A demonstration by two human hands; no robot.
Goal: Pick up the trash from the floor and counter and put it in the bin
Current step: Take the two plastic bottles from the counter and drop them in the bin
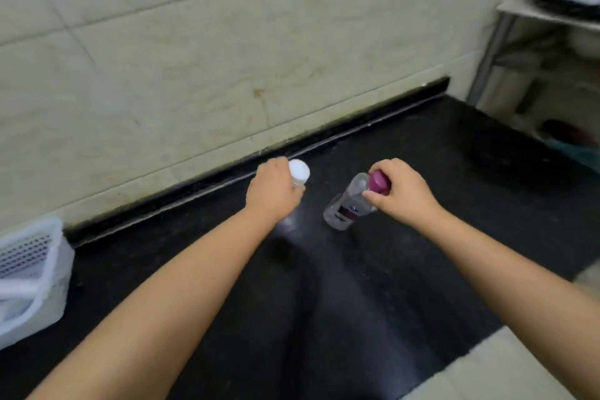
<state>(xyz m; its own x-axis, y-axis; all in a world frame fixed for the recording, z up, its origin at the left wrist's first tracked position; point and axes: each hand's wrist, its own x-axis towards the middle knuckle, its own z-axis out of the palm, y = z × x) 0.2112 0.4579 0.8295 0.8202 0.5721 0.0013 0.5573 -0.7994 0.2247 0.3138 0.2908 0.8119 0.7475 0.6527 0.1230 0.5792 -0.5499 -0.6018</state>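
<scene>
Grasping light, slick empty plastic bottles by their necks: left hand fingers clenched on the white-capped bottle, right hand on the pink-capped bottle.

On the counter, two bottles sit side by side near the middle, before the wall. The left hand wraps the left bottle, which is mostly hidden behind it. The right hand grips the cap of the right bottle, which tilts with its base on the counter. A basket sits at the counter's far left. A shelf stands at the far right, behind the counter's end.
</scene>
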